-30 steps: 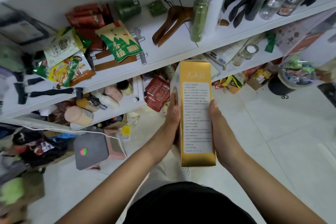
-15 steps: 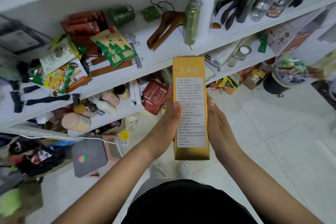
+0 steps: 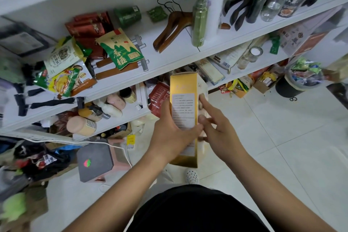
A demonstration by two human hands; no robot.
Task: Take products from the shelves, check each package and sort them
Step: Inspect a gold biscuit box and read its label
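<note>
Hands hold a tall gold box point(image 3: 185, 118) upright in front of the white shelves point(image 3: 169, 60), over the tiled floor point(image 3: 282, 137). The left hand point(image 3: 169, 133) wraps the lower half of the box from the left, its thumb laid across the white printed label, so its grip is pressed closed on the carton. The right hand point(image 3: 218, 130) meets the box from the right side: its fingers point(image 3: 204, 102) are spread and lie flat against the pale right face, one fingertip near the label's upper corner, another at the gold edge lower down (whether they squeeze or merely rest there cannot be told). The box is turned slightly, showing both the gold label face and the lighter side panel.

Behind it, the upper shelf carries a green and yellow snack bag point(image 3: 120, 51), red packets point(image 3: 88, 26), wooden hangers point(image 3: 173, 28), a green spray bottle point(image 3: 199, 19) and a white pump bottle point(image 3: 214, 9) standing just beside it. On the lower shelf lies a red pouch point(image 3: 159, 98), just left of the box. A grey cube point(image 3: 95, 162) sits on the floor at lower left, and a dark bin point(image 3: 299, 83) full of wrappers stands well apart at the right.
</note>
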